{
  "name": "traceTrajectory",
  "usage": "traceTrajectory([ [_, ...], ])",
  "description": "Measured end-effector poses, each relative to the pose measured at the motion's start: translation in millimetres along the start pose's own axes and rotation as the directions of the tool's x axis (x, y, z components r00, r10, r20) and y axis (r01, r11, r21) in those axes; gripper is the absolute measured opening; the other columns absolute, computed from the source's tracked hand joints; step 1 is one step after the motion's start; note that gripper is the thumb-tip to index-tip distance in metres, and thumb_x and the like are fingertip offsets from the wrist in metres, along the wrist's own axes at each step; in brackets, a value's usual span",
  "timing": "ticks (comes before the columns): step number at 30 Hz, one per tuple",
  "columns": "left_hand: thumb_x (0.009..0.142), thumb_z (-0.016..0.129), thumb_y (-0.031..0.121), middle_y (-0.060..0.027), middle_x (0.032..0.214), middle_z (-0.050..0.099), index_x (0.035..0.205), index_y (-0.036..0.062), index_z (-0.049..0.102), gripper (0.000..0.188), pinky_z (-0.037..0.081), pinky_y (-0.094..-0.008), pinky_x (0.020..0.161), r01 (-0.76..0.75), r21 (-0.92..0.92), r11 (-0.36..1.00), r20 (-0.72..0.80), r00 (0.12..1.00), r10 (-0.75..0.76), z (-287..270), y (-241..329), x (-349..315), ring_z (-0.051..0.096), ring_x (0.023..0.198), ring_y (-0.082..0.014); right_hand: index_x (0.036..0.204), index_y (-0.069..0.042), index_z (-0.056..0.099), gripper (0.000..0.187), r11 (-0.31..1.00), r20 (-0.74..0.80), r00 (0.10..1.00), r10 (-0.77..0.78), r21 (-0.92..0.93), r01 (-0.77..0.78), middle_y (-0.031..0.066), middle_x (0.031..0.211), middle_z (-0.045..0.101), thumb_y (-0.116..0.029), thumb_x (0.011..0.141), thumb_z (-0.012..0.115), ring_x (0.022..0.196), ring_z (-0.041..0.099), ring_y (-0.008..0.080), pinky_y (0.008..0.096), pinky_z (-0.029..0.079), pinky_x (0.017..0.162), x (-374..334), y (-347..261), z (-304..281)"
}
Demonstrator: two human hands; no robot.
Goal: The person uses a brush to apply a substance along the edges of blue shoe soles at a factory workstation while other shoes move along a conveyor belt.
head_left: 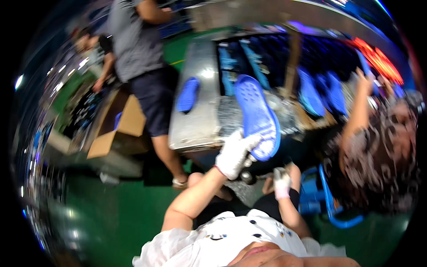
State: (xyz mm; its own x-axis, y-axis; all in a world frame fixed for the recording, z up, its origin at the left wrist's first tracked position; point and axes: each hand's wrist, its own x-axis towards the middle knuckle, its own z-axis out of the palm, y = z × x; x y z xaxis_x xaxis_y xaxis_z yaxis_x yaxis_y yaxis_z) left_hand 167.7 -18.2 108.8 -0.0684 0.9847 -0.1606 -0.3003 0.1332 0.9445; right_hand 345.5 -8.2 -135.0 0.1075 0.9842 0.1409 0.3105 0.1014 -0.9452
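Head view on my end: the left hand (233, 155), in a white glove, is holding up a blue sole (253, 98) by its lower end. The thumb side is lying over the top face and the rest is going around the edge, so I'm reading those fingers as pinching the sole. It's hanging over the near side of the bench, just right of the bare metal top (202, 129), with its hole-dotted face pointing up at me. The right hand (282, 182), also gloved, is hanging low by the knee, well apart from the sole. It's blurring too much, so I can't tell whether those fingers are gripping anything or just bunching up.

As for progress, I'm guessing this piece is partway through being handled: it's off the bench, but not yet set down anywhere. A second sole (187, 94) is lying alone on the metal top, and I can't tell if that one is done or waiting. More soles (310, 91) are standing to the right, on the side where a co-worker's hand (364, 82) is reaching up, so I'm reckoning there's a fair bit left.
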Motion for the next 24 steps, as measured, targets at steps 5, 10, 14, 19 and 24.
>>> traceTrajectory([
  [5, 0.086, 0.063, 0.024, -0.0020, 0.068, 0.058, 0.086, 0.0040, 0.057, 0.021, 0.037, -0.0177, 0.036, 0.060, 0.231, 0.971, 0.208, 0.972, -0.110, 54.7, 25.1, 50.2, 0.050, 0.047, -0.0057, 0.071, -0.004, 0.066, 0.037, 0.933, 0.028, 0.998, -0.060, -0.353, 0.066, 0.0175, 0.063, 0.062, -0.035, 0.086, 0.053, 0.062, 0.063, 0.0346, 0.0436, 0.048, 0.055, 13.2, 23.1, 18.6],
  [10, 0.085, 0.064, 0.025, -0.0018, 0.065, 0.057, 0.089, 0.0030, 0.058, 0.023, 0.038, -0.0186, 0.038, 0.000, 0.332, 0.943, 0.363, 0.923, -0.127, 134.0, 13.4, 110.5, 0.050, 0.046, -0.0066, 0.078, -0.005, 0.067, 0.035, 0.992, 0.053, 0.990, 0.128, 0.017, -0.129, 0.0207, 0.069, 0.063, -0.038, 0.084, 0.058, 0.070, 0.063, 0.0366, 0.0445, 0.049, 0.062, 0.3, 11.6, 15.0],
  [14, 0.078, 0.069, 0.026, -0.0059, 0.067, 0.059, 0.079, 0.0005, 0.057, 0.028, 0.046, -0.0249, 0.047, -0.122, 0.518, 0.847, 0.308, 0.950, -0.051, 186.1, 3.4, 158.7, 0.054, 0.051, -0.0124, 0.078, -0.003, 0.066, 0.033, 0.985, 0.069, 0.986, 0.151, 0.070, -0.156, 0.0203, 0.069, 0.063, -0.035, 0.084, 0.060, 0.069, 0.063, 0.0366, 0.0446, 0.049, 0.062, -5.7, 20.4, 18.7],
  [19, 0.077, 0.067, 0.035, -0.0109, 0.069, 0.060, 0.082, -0.0023, 0.057, 0.039, 0.049, -0.0313, 0.054, -0.188, 0.611, 0.769, 0.245, 0.969, 0.042, 231.1, -14.6, 215.5, 0.058, 0.053, -0.0185, 0.082, -0.005, 0.064, 0.032, 0.957, 0.179, 0.950, 0.255, 0.092, -0.275, 0.0156, 0.074, 0.064, -0.035, 0.086, 0.054, 0.075, 0.063, 0.0329, 0.0405, 0.049, 0.065, 0.0, 21.2, 18.3],
  [24, 0.081, 0.069, 0.028, -0.0075, 0.079, 0.060, 0.099, -0.0044, 0.054, 0.039, 0.053, -0.0250, 0.055, -0.200, 0.512, 0.835, 0.230, 0.969, 0.091, 222.0, -34.0, 246.2, 0.059, 0.064, -0.0130, 0.083, -0.004, 0.065, 0.030, 0.929, 0.191, 0.930, 0.315, 0.136, -0.343, 0.0128, 0.076, 0.066, -0.032, 0.086, 0.053, 0.077, 0.065, 0.0299, 0.0368, 0.049, 0.070, 0.9, 16.7, 19.2],
])
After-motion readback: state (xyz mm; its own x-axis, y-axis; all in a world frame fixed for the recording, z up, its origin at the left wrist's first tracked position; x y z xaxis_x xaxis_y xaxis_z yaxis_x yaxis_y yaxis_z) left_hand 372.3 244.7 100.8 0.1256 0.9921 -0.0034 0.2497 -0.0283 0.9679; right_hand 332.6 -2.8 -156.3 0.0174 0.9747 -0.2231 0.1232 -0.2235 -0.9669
